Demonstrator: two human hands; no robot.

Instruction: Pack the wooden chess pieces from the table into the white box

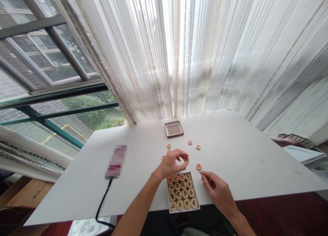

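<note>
My left hand (173,163) pinches a round wooden xiangqi piece (187,159) between thumb and forefinger, just above the far edge of an open box (197,197). Rows of pieces lie face up in that box, mostly with black characters and a few red ones along the far row. To the right of it, my right hand (217,185) holds nothing that I can see, thumb and forefinger stretched out. Their tips are close to a red-marked piece (199,166) on the table. Partly behind my left hand, several more pieces (169,146) lie on the white surface.
Farther back on the white table (238,154) rests a box lid (174,129) with a dark rim. Two loose red-marked pieces, one a xiangqi disc (190,142), lie to its right. A blurred-out flat device (116,162) with a black cable (99,207) occupies the left side.
</note>
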